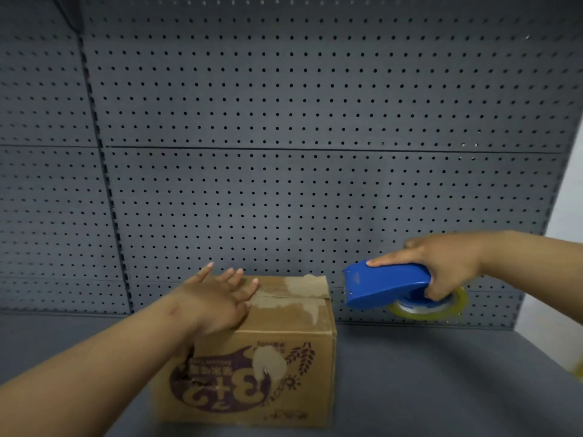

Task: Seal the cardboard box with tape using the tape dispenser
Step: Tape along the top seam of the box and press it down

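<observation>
Cardboard box point(284, 351) sits on the grey bench point(441, 389), left hand point(217, 301) flat on its top with fingers spread — right hand point(441, 266) grips the blue tape dispenser point(385, 285) in the air just beside it

Left of the right hand point(448, 269) gripping the tape dispenser point(386, 287), open air reaches to the cardboard box point(284, 329), whose left top is covered by the flat left hand point(217, 298), while the pegboard wall point(315, 152) closes off everything behind.
</observation>
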Motion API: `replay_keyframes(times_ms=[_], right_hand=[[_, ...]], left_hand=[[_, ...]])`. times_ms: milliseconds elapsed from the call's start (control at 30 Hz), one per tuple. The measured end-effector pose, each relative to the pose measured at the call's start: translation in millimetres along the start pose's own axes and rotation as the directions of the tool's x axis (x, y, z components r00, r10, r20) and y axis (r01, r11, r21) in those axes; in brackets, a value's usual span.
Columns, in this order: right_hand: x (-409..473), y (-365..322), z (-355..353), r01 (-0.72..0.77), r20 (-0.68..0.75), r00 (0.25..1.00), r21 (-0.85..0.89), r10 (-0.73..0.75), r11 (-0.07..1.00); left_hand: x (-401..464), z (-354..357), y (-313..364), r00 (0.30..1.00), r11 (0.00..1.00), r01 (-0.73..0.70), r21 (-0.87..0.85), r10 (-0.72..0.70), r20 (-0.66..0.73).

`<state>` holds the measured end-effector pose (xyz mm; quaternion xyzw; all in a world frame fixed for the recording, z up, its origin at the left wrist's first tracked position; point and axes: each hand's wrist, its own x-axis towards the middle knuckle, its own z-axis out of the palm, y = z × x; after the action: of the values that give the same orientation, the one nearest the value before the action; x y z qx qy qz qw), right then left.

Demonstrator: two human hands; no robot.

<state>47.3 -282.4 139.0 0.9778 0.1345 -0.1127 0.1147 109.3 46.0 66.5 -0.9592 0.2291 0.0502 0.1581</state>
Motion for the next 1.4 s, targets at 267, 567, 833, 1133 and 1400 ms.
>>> replay_keyframes(times_ms=[267,567,833,1133,1400], right_hand=[[4.5,-5.4,-0.5,-0.011,-0.001,1.000,-0.062,0.011,0.998],[2.9,-1.5,4.5,-0.034,0.009,0.999,-0.004,0.034,0.999],[10.3,-15.7,-7.4,-0.054,0.061,0.996,-0.053,0.057,0.997],[22.6,-33.9,9.2,-0.031,0.060,0.996,-0.474,0.067,0.880],[21.5,-4.7,19.3,-0.289,-0.134,0.956,-0.246,0.262,0.925]], left_hand=[[13.2,-32.6,56.7,0.967,0.861,-0.256,-0.440,0.230,-0.113],[26.1,-14.1,68.2,0.962,0.897,-0.267,-0.351,0.271,-0.040],[25.1,-11.7,67.8,0.962,0.899,-0.268,-0.345,0.269,-0.048],[23.9,-8.6,70.2,0.962,0.903,-0.270,-0.334,0.268,-0.051],[27.8,-19.0,72.9,0.971,0.913,-0.239,-0.332,0.233,-0.058]])
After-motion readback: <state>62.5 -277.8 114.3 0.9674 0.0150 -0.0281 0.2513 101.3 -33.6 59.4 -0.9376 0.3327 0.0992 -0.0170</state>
